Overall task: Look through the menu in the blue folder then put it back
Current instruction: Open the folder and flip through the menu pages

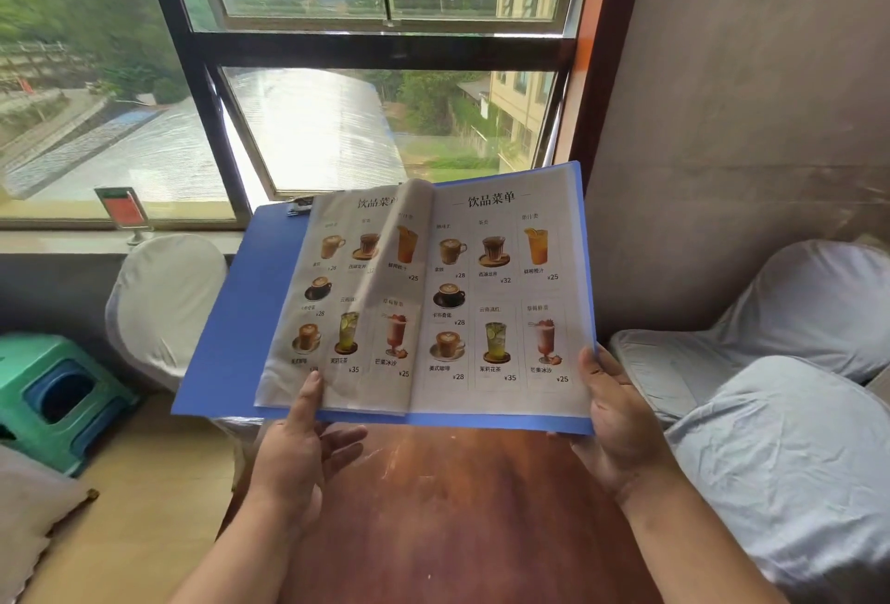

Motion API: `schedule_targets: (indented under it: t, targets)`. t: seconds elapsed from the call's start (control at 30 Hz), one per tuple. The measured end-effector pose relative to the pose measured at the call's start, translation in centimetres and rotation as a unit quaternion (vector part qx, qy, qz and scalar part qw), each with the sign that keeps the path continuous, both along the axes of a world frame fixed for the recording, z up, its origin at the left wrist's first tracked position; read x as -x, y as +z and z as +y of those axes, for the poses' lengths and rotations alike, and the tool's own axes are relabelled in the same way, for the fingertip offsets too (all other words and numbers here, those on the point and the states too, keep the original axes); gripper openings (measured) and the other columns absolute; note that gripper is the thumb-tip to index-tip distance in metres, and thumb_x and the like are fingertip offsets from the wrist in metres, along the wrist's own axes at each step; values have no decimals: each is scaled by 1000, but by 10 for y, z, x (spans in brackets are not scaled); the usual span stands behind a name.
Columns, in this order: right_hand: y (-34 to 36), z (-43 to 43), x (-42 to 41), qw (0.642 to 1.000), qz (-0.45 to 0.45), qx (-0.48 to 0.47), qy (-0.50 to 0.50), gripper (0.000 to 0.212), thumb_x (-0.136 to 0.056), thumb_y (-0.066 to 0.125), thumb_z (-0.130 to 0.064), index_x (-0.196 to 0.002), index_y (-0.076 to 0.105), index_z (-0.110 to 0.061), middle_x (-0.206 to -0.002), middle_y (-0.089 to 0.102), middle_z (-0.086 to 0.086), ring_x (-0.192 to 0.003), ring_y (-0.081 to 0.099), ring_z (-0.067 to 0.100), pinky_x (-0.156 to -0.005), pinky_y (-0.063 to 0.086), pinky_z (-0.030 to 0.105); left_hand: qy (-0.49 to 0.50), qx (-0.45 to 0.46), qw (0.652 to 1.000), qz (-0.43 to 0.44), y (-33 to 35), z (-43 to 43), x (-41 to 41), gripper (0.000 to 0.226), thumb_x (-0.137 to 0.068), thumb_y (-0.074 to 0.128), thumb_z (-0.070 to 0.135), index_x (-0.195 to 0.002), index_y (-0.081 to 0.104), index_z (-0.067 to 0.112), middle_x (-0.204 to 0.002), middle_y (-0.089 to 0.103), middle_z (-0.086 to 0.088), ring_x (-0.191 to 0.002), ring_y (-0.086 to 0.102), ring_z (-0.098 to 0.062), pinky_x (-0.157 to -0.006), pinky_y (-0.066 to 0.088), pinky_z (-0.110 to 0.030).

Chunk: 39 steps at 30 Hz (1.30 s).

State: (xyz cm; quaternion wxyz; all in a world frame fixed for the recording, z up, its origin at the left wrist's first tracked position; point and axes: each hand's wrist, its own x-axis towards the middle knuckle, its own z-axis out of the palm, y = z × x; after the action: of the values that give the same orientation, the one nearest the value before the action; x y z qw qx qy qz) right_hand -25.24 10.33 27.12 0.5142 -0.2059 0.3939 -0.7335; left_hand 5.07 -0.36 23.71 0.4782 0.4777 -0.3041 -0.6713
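The blue folder (231,314) is held open and tilted above the wooden table (433,507). Its menu pages (496,295) show rows of drink pictures with prices. One clear sleeve page (385,276) stands half turned near the spine. My left hand (298,449) is under the folder's lower left edge, its thumb pressing on the bottom of the left page. My right hand (611,415) grips the folder's lower right corner, thumb on the page.
A window fills the wall ahead, with a small red sign holder (126,213) on its sill. White-covered chairs stand at the left (163,305) and right (790,459). A green plastic stool (53,396) sits on the floor at the left.
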Motion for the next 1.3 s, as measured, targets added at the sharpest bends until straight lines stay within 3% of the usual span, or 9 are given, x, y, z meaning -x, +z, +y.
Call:
schedule_targets:
  t: [0.17, 0.3, 0.5, 0.6, 0.7, 0.8, 0.93, 1.07, 1.3]
  targets:
    - [-9, 0, 4, 1000, 5, -5, 1, 35, -113, 48, -32, -130, 78, -25, -130, 79, 18, -117, 76, 42, -79, 67, 65, 47, 79, 994, -61, 2, -1, -3, 53, -79, 72, 67, -110, 76, 25, -99, 82, -12, -67, 78, -32, -65, 66, -47]
    - [-11, -5, 0, 1000, 5, -15, -1, 35, -114, 48, -29, -129, 79, -21, -129, 79, 20, -113, 78, 42, -66, 70, 50, 61, 160, 975, -141, 9, 6, 9, 43, -93, 55, 72, -86, 79, 38, -87, 83, -3, -78, 79, -38, -77, 63, -59]
    - [-11, -14, -13, 999, 41, -4, 13, 33, -105, 55, -37, -126, 79, -31, -129, 80, 16, -111, 79, 39, -73, 66, 58, -54, 251, 953, -160, 34, 29, 39, 30, -86, 68, 61, -111, 65, 45, -102, 79, 26, -89, 77, -1, -57, 62, -21]
    - [-8, -16, -15, 998, 65, 8, 16, 33, -108, 52, -37, -131, 75, -34, -130, 79, 14, -112, 79, 39, -70, 66, 56, -50, 286, 940, -176, 37, 32, 44, 24, -86, 73, 49, -109, 68, 42, -97, 79, 29, -79, 78, -6, -53, 61, -22]
    - [-7, -18, -13, 997, 70, 12, 18, 35, -107, 53, -36, -135, 74, -31, -131, 78, 15, -113, 78, 39, -57, 69, 48, -22, 265, 950, -164, 38, 33, 43, 35, -83, 73, 61, -104, 76, 33, -92, 82, 14, -69, 78, -16, -53, 63, -28]
    - [-10, -18, -8, 998, 65, 14, 13, 35, -106, 54, -35, -134, 75, -30, -132, 78, 14, -116, 78, 36, -72, 71, 54, 30, 194, 974, -114, 35, 25, 35, 26, -81, 69, 62, -101, 76, 47, -94, 82, 11, -70, 79, -18, -57, 64, -37]
    - [-16, -19, -1, 998, 59, 5, -17, 32, -110, 51, -32, -126, 78, -26, -129, 79, 17, -107, 80, 36, -82, 62, 60, 4, 149, 988, -51, 31, 16, 26, 54, -86, 56, 68, -116, 70, 26, -88, 81, -5, -58, 73, -25, -57, 63, -41]
    - [-21, -20, 4, 997, 77, -2, -28, 33, -107, 55, -37, -131, 75, -26, -128, 80, 16, -110, 79, 39, -96, 53, 67, -52, 130, 990, -3, 27, 18, 26, 83, -65, 63, 90, -121, 67, 29, -82, 78, -12, -57, 72, -25, -57, 62, -39]
    - [-22, -22, 6, 994, 103, 11, -19, 47, -98, 71, -50, -138, 71, -25, -131, 79, 14, -114, 78, 39, -77, 66, 59, 8, 105, 994, -21, 19, 6, 29, 41, -86, 79, 42, -113, 74, 12, -85, 79, -12, -57, 70, -22, -54, 63, -37]
